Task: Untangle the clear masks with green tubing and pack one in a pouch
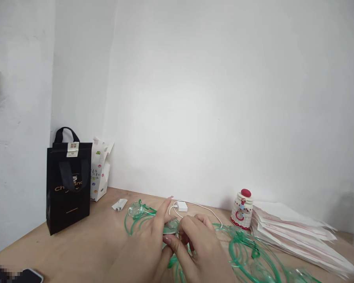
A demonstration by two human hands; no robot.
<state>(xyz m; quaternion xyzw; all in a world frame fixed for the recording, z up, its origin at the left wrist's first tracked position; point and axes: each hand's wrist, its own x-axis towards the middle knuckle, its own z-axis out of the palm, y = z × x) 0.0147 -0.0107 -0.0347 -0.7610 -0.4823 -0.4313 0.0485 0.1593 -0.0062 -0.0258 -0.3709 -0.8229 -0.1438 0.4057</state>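
back wall (194,98): plain white, brightest mid-span | left wall (20,129): white, scuffed | bench (73,251): pale brown, against back wall | light: soft, diffuse

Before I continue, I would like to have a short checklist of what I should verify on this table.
1. Left grip and right grip at the clear, green-tinted plastic piece: ok.
2. Firm hold on it: cannot tell; contact is partly hidden.
3. Green plastic tubing at right free of overlaps: not ok; its loops cross.
4. White, red-trimmed round jar upright: ok.
5. Black rectangular carrier bag apart from both grips: ok.
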